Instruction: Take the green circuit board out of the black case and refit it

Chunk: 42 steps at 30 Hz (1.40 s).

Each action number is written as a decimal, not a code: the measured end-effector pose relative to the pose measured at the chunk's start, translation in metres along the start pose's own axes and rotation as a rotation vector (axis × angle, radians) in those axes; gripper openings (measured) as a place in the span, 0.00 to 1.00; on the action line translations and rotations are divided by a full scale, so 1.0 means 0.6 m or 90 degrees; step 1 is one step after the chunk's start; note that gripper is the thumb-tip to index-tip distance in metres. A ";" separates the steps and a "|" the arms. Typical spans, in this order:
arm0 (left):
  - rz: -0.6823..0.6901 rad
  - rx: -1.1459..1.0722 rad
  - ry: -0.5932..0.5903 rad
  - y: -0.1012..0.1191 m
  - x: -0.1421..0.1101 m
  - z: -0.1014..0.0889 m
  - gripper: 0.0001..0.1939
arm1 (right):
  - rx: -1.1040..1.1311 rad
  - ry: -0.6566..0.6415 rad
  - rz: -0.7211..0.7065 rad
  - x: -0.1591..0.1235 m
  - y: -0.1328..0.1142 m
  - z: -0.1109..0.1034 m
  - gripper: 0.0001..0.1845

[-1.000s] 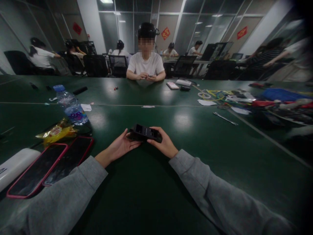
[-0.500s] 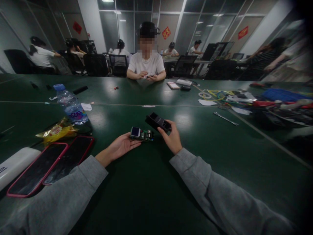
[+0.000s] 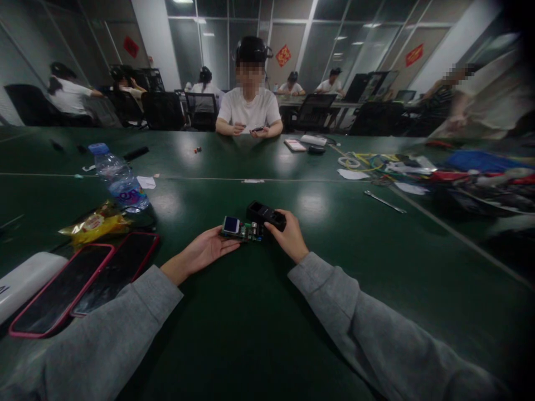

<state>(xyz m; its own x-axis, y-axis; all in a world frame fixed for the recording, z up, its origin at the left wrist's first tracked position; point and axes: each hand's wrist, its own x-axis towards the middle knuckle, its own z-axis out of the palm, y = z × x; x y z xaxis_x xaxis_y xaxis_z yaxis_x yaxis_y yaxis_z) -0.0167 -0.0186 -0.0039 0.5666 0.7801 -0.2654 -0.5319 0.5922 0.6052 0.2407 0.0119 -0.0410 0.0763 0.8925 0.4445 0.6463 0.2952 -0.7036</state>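
Your left hand [image 3: 203,250] holds the circuit board [image 3: 243,229] between thumb and fingers; your right hand [image 3: 291,236] pinches the black casing [image 3: 264,214] just beside it; beyond your left hand, a bottle [image 3: 119,177] has unclear contents

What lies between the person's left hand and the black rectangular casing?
The head view shows a green circuit board with a small screen between the left hand, which holds it, and the casing.

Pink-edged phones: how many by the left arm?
2: the left phone lies beside the white object; the right phone is partly behind the left sleeve. Another could be hidden there.
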 end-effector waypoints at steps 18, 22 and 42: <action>-0.024 -0.008 0.045 0.003 -0.003 0.012 0.23 | -0.026 0.041 -0.014 -0.004 -0.022 -0.014 0.31; -0.021 -0.002 0.043 0.002 -0.002 0.011 0.23 | -0.017 0.042 -0.024 -0.004 -0.030 -0.017 0.27; -0.023 -0.008 0.026 0.003 -0.003 0.007 0.26 | 0.084 0.051 -0.020 -0.004 -0.029 -0.013 0.26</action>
<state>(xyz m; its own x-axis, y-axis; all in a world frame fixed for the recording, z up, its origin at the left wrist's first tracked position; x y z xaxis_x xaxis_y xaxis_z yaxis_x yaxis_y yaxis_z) -0.0159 -0.0197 0.0006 0.5594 0.7659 -0.3168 -0.5196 0.6219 0.5859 0.2350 0.0022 -0.0254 0.1220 0.8536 0.5064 0.5445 0.3691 -0.7532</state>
